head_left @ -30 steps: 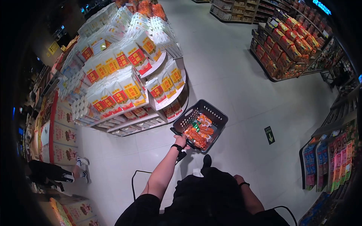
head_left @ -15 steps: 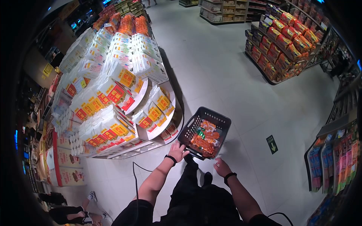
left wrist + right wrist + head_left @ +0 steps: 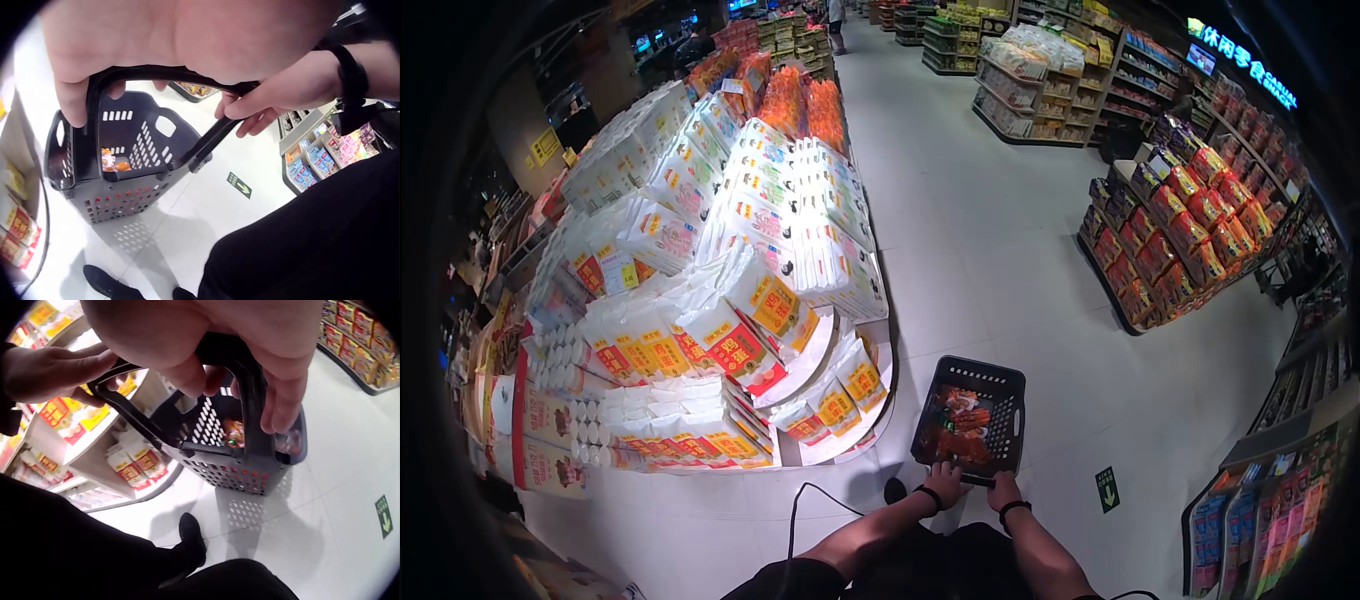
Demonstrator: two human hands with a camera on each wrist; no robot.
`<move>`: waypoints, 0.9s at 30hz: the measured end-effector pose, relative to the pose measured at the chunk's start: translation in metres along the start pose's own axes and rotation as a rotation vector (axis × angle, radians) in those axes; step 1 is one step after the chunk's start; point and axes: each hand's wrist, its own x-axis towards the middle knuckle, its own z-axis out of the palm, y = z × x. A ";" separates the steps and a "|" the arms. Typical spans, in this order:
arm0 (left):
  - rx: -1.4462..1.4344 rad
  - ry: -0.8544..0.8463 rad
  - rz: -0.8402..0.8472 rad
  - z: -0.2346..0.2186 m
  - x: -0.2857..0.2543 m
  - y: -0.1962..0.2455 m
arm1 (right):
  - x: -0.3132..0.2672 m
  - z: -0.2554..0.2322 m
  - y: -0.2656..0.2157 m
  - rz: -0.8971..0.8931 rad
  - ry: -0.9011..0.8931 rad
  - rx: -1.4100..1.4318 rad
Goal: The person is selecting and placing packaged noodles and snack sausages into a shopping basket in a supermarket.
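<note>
A dark basket (image 3: pixel 1000 415) with perforated walls stands near the person's feet, with orange-red packages (image 3: pixel 962 425) inside. The left hand (image 3: pixel 943 484) and the right hand (image 3: pixel 1004 491) are side by side at its near edge. In the left wrist view the left hand (image 3: pixel 181 37) has its fingers curled over the black handle (image 3: pixel 209 139), and the right hand (image 3: pixel 281 94) pinches the handle's other side. The right wrist view shows the right hand (image 3: pixel 219 350) curled round the handle, the left hand (image 3: pixel 56 374) at its far corner.
A display of white packs (image 3: pixel 700 340) curves along the left side. Red and purple packs fill a stand (image 3: pixel 1175 230) at the right. Low racks (image 3: pixel 1260 520) stand at the lower right, near a green floor sign (image 3: pixel 1107 490). A cable (image 3: pixel 795 500) hangs near the left arm.
The right hand has come from beside the body to the handle. The basket has turned and sits lower and further right in the head view, which has tilted up.
</note>
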 end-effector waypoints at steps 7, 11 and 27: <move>-0.154 0.156 -0.074 -0.026 0.082 0.021 | 0.108 -0.058 0.006 -0.070 0.013 -0.097; -0.140 0.178 -0.107 -0.058 0.129 0.018 | 0.166 -0.098 -0.023 -0.082 -0.005 -0.059; -0.028 0.306 -0.286 -0.188 0.274 -0.065 | 0.386 -0.179 -0.115 -0.381 -0.340 -0.011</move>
